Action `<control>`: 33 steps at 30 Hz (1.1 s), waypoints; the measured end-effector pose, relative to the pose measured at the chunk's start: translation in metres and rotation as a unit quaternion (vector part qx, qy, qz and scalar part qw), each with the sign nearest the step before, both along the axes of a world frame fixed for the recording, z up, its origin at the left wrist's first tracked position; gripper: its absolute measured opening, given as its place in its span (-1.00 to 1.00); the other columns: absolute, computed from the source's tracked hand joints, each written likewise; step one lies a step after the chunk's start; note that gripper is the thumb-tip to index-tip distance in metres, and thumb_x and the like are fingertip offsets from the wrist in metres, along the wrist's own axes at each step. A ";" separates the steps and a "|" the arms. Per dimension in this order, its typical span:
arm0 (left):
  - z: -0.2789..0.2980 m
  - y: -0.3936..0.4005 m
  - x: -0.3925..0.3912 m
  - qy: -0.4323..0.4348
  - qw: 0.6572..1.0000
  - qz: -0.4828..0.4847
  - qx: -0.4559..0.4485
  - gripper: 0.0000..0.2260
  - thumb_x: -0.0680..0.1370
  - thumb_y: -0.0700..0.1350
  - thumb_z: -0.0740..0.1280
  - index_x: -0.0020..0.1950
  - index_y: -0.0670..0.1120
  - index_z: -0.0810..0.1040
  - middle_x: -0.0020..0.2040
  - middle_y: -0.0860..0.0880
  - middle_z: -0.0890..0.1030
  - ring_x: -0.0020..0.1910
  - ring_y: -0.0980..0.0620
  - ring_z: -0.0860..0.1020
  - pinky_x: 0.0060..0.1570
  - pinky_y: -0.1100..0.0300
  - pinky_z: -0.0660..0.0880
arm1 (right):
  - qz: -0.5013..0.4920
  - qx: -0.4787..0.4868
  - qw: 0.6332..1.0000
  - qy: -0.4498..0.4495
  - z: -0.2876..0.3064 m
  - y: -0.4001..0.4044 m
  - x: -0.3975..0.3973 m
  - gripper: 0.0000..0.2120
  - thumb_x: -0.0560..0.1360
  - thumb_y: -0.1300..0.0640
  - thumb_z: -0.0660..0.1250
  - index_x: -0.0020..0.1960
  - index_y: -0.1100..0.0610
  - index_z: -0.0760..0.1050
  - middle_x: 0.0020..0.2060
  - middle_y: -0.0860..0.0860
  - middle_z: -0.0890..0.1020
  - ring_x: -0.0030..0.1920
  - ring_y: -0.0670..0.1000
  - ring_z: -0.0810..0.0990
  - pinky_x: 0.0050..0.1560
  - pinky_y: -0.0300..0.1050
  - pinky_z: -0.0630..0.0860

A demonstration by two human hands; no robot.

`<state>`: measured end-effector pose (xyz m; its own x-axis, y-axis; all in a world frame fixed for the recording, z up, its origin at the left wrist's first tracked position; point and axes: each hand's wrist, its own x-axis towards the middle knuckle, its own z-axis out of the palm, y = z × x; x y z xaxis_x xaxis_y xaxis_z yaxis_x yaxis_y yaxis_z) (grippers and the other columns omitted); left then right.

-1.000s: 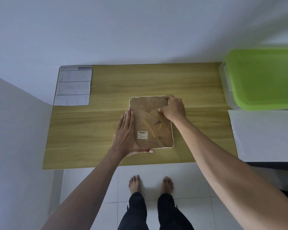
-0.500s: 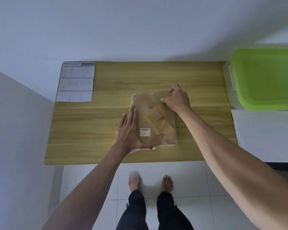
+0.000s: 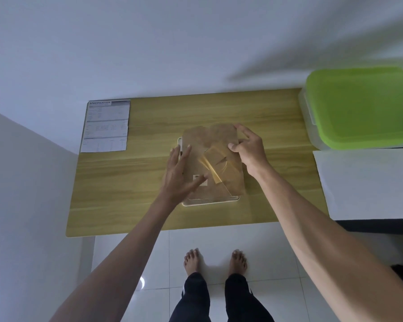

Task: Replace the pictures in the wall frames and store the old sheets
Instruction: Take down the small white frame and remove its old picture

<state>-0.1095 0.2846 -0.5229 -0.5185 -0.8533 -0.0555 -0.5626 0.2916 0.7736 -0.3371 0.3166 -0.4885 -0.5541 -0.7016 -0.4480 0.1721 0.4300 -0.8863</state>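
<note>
The brown backing board (image 3: 215, 156) is lying askew over the white frame (image 3: 210, 201) at mid surface (image 3: 126, 182); the right hand (image 3: 249, 149) is pinching its far right edge; the left hand (image 3: 180, 175) is lying spread flat on its left side. A printed sheet (image 3: 106, 126) is lying at the far left corner; a green-lidded box (image 3: 361, 105) is sitting to the right.

We look down on a rectangular wooden table (image 3: 130, 182) set against a white wall. At its centre lies a white-edged picture frame (image 3: 209, 202), face down. The right hand (image 3: 249, 149) pinches the far right edge of the brown fibreboard backing panel (image 3: 219, 163), which sits askew over the frame. The left hand (image 3: 179, 173) rests flat, fingers straight, on its left side. A printed white specification sheet (image 3: 106, 125) lies far left. A lime-green plastic box lid (image 3: 363, 105) sits far right, above a plain white paper sheet (image 3: 368, 182). 2 bare feet show on white tiles.
</note>
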 end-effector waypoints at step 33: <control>0.012 0.048 -0.201 -0.238 0.971 -0.010 0.008 -0.82 0.54 -0.20 0.40 0.11 -0.23 0.58 0.22 -0.17 0.45 0.22 -0.20 0.44 0.11 -0.02 0.52 | 0.033 0.236 0.882 0.406 -0.041 0.087 -0.107 -0.62 0.59 0.10 0.37 0.39 -0.09 0.52 0.27 0.09 0.50 0.29 0.17 0.44 0.24 0.10 0.49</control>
<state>-0.3103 0.3327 -0.5112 -0.4479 -0.8399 -0.3065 -0.8515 0.2963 0.4325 -0.4443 0.4041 -0.5297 -0.7912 -0.5868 -0.1726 -0.4774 0.7689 -0.4253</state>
